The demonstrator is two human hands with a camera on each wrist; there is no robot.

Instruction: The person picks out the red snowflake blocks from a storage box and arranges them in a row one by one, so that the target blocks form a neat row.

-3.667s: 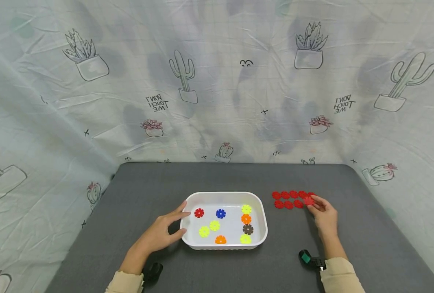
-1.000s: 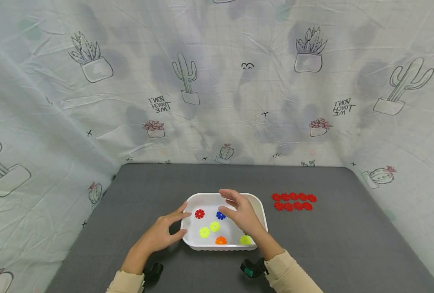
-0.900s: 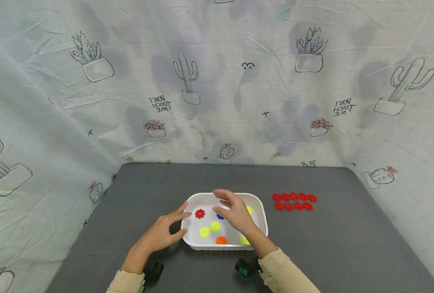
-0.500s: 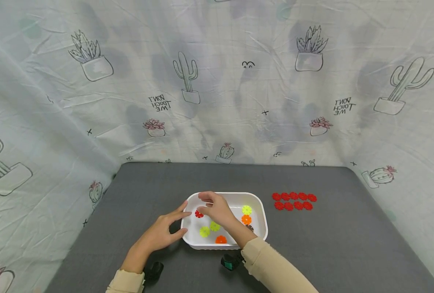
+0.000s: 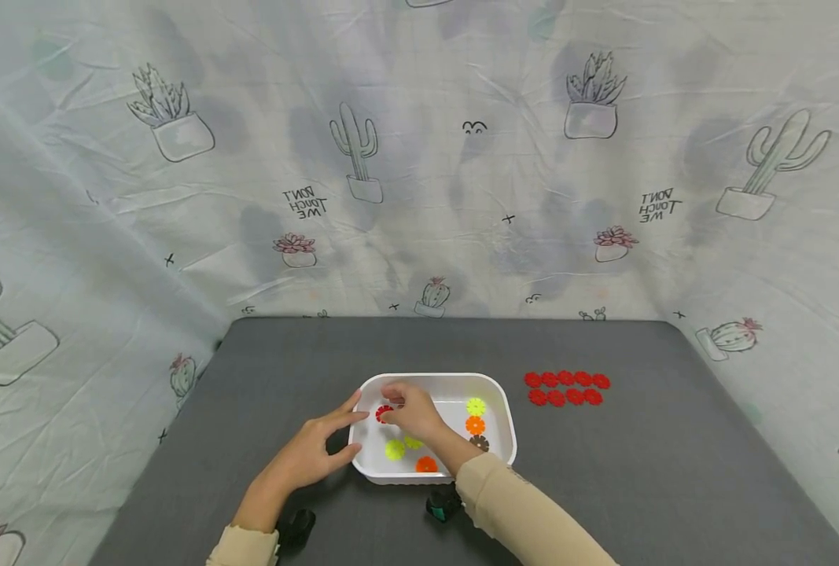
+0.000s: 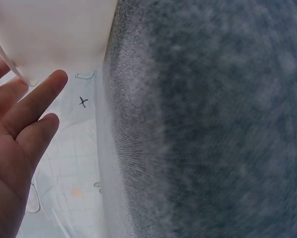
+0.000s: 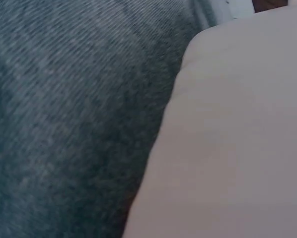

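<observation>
A white tray (image 5: 505, 413) sits on the grey mat (image 5: 638, 472) and holds several flower-shaped discs: yellow-green (image 5: 476, 406), orange (image 5: 475, 424), brown (image 5: 480, 442), orange (image 5: 426, 464), yellow (image 5: 394, 450). My right hand (image 5: 393, 405) reaches into the tray's left end, its curled fingers pinching a red disc (image 5: 382, 411). My left hand (image 5: 341, 428) rests against the tray's left wall with straight fingers (image 6: 37, 101). The right wrist view shows only my sleeve (image 7: 228, 148) and the mat.
Two rows of red discs (image 5: 566, 388) lie on the mat to the right of the tray. A printed cactus cloth (image 5: 419, 157) hangs behind and at both sides. Small black cameras sit at my wrists (image 5: 443, 503).
My right hand left the red rows, crossed over the tray to its left end and closed its fingers on the red disc. My left hand has stayed on the tray.
</observation>
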